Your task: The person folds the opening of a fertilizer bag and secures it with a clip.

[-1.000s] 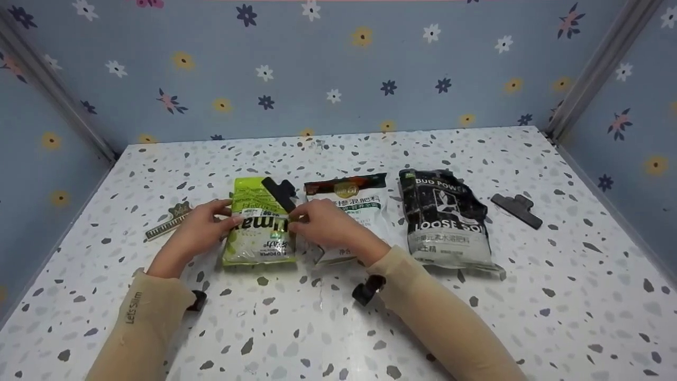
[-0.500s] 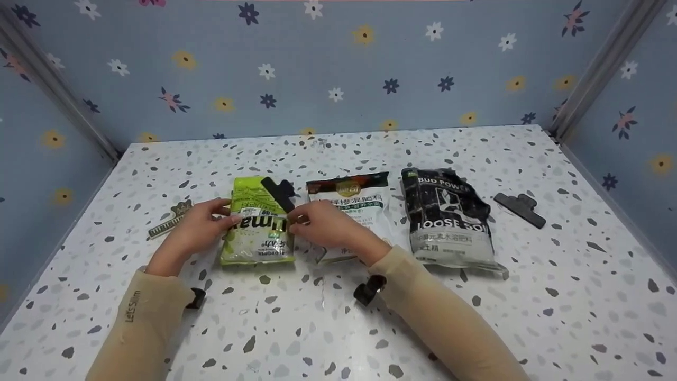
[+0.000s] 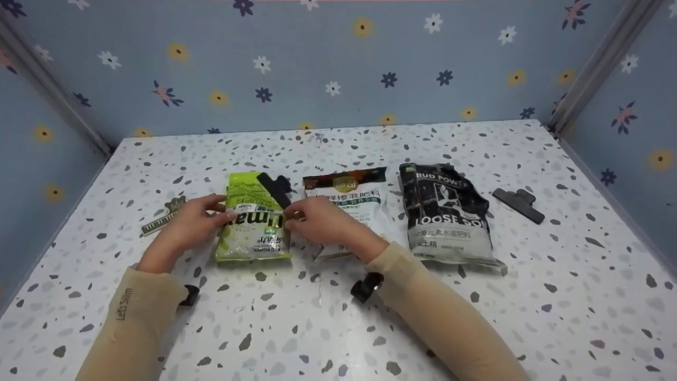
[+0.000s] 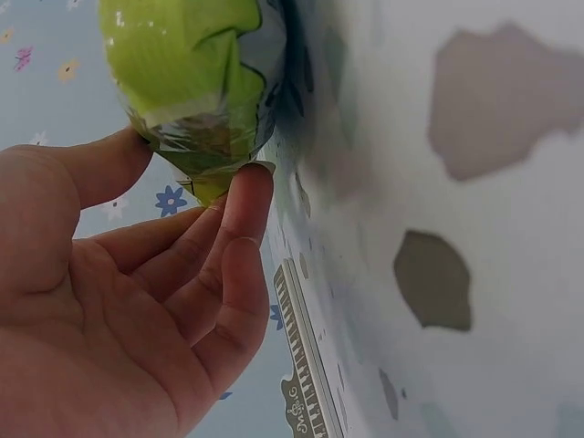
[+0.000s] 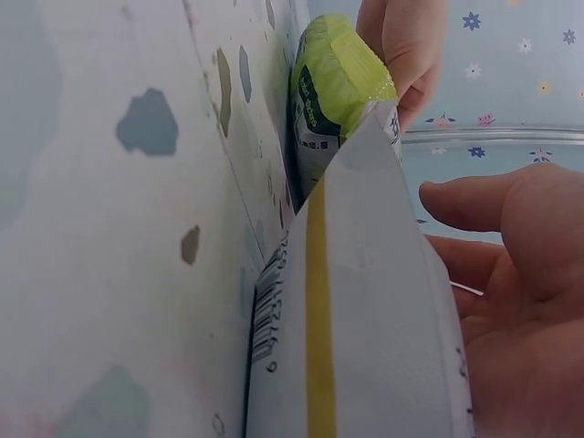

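A plump lime-green bag (image 3: 254, 238) with upside-down print lies on the table at left centre. A black bag clip (image 3: 274, 189) crosses its top right corner diagonally. At the bag's left side, my left hand (image 3: 198, 219) holds the edge; the left wrist view shows the thumb on one face and fingertips on the other. My right hand (image 3: 330, 222) reaches over a white fertilizer bag (image 3: 365, 198), thumb and index finger at the green bag's right edge, just below the clip's lower end. In the right wrist view the white bag hides where those fingertips meet the green bag.
A black-and-grey "Loose Soil" bag (image 3: 449, 222) lies right of the white one. Beyond it rests another black clip (image 3: 518, 205). Left of my left hand is a clip with a piano-key pattern (image 3: 164, 217). Flower-patterned walls (image 3: 338, 63) enclose the speckled table (image 3: 264, 328).
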`<state>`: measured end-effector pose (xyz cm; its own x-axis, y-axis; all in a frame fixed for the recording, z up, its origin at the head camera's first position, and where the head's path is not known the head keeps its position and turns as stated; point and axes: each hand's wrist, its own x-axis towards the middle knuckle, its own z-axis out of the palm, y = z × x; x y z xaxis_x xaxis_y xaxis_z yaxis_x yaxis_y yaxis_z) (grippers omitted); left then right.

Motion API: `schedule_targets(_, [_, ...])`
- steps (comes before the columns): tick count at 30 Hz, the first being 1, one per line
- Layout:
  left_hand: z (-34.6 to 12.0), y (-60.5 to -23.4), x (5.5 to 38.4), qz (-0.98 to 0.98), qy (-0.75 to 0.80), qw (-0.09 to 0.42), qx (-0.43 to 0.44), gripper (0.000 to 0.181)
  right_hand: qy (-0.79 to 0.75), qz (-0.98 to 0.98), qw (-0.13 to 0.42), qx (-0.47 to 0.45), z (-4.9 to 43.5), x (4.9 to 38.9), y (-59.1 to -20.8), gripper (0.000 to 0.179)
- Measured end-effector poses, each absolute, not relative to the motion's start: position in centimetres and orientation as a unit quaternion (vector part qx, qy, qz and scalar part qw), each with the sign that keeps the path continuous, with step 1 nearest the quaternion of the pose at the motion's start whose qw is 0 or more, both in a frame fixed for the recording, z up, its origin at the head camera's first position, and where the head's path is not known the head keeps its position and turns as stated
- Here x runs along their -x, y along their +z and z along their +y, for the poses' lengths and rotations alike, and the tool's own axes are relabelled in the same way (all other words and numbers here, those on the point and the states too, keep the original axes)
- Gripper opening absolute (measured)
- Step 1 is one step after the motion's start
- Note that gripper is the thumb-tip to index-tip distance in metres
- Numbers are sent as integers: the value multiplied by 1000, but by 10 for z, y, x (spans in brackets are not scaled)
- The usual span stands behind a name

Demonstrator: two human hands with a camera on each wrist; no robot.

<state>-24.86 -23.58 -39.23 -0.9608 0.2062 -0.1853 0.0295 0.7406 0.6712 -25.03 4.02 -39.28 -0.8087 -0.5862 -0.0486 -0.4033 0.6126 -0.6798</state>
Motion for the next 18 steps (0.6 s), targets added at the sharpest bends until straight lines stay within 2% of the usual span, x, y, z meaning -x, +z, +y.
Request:
schedule_targets(13, [-240,-388,246,929,344,123,-65,72,-349,885,133,279,39,251,-392,27])
schedule_targets(18, [-244,-387,244,939,327,89,-53,71,-342,889,134,274,40,251,-392,29])
